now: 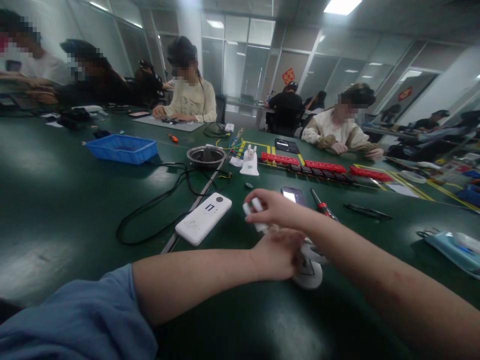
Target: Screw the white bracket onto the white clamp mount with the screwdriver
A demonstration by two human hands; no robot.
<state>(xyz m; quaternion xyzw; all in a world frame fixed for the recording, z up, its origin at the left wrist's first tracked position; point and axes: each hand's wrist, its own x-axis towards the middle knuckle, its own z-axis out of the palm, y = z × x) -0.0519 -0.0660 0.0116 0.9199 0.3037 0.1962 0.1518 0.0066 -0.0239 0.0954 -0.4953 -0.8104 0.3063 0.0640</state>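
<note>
My right hand (275,206) is closed, thumb and fingers pinching a small blurred white plastic piece (256,206). Crossing beneath my right forearm, my left hand (279,254) curls around a white device with a rounded base (309,274); most of its fingertips are hidden. A white power bank-like block (204,219) marked 17 lies left of both hands. Beyond them stands a white two-pronged part on a flat base (249,162). A phone (293,195) with a lit screen and a red-handled screwdriver (324,207) lie just past my right forearm.
A blue bin (122,148), a metal bowl (206,156) and a looping black cable (123,220) occupy the left side. Red strips (324,166) run along the far right. Tweezers (367,212) and a light-blue pouch (453,250) lie at right. Several people sit around the tables.
</note>
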